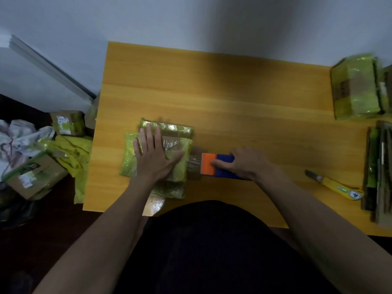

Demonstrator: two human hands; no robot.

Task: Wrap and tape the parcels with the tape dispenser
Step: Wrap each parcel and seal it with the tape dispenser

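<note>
Head view is giving me the whole desk from above, and I am watching both bare arms reaching in over the wooden table. My left hand is lying flat on the parcel, fingers straight and spread, thumb pointing out to the right, pressing the yellow-green wrap down. That parcel is sitting left of the table's middle, close to the near edge, with a brown patch showing through just beside the fingertips and a glossy flap hanging over the near edge under the forearm.

My right hand is gripping the tape dispenser, fingers curled round the blue body and one finger lying across the orange front part. The dispenser is lying on the table just to the right of the parcel, its orange end facing it, and a strip of brownish tape is bridging the gap between the two. The picture is blurring there, so I cannot tell exactly where the tape is ending on the wrap.

Over on the far right a second wrapped parcel is standing near the table's corner, with a stack of flat cardboard pieces nearer me, and a yellow utility knife lying just beside that stack. Off the table to the left, cardboard boxes and a heap of yellow wrapping are piling on the floor.
</note>
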